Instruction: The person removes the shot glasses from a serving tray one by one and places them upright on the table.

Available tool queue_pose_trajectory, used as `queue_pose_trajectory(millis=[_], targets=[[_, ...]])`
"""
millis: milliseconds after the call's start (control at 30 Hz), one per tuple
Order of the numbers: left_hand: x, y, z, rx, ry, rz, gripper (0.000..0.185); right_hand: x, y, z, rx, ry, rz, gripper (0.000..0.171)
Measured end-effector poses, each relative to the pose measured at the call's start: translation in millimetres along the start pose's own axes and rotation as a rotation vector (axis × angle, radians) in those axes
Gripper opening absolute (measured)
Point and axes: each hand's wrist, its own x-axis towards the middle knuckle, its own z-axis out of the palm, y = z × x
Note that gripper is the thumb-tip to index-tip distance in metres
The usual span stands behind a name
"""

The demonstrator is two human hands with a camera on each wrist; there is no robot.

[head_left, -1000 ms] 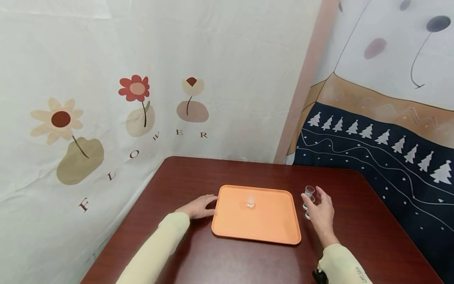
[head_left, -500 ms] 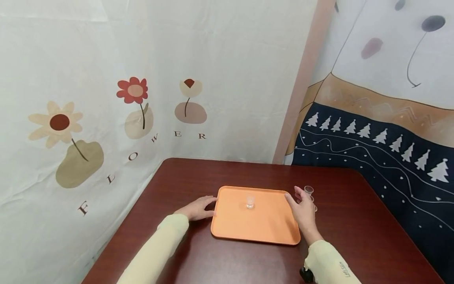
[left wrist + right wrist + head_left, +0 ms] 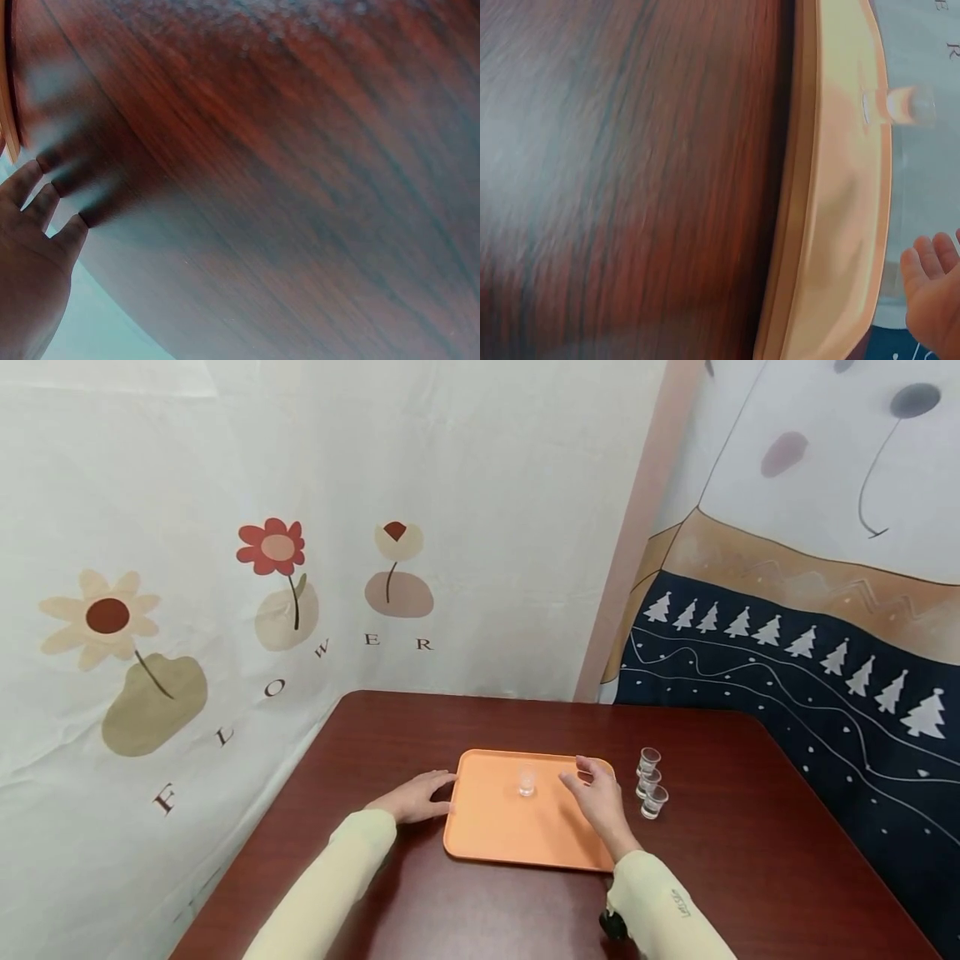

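An orange tray lies on the table, and one small clear shot glass stands on it, left of its middle. My left hand is at the tray's left rim, thumb and fingers spread apart. In the left wrist view that hand has its fingertips down at the wood beside the rim. Over the tray's right part hovers my right hand, fingers loosely bent and holding nothing, a short gap from the glass. The right wrist view shows this hand apart from the glass.
Right of the tray, three more clear shot glasses stand close together in a row on the dark red-brown table. Behind the table hangs a pale cloth with flowers; a patterned navy cloth hangs at the right.
My right hand has moved left from the row of glasses to over the tray, bringing the row fully into view. My left hand stays at the tray's left rim.
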Motion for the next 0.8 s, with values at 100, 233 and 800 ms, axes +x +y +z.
queue_pose_trajectory(millis=[100, 233, 800], targets=[[-0.6, -0.7, 0.7, 0.001, -0.004, -0.004, 0.063, 0.6, -0.9, 10.1, 0.015, -0.042, 0.022, 0.056], [-0.9, -0.2, 1.1, -0.003, -0.004, -0.002, 0.063, 2.3, -0.4, 21.9, 0.032, -0.064, 0.039, 0.058], [0.6, 0.9, 1.6, 0.014, -0.002, 0.005, 0.064, 5.1, -5.6, 55.9, 0.031, -0.145, 0.041, 0.053]])
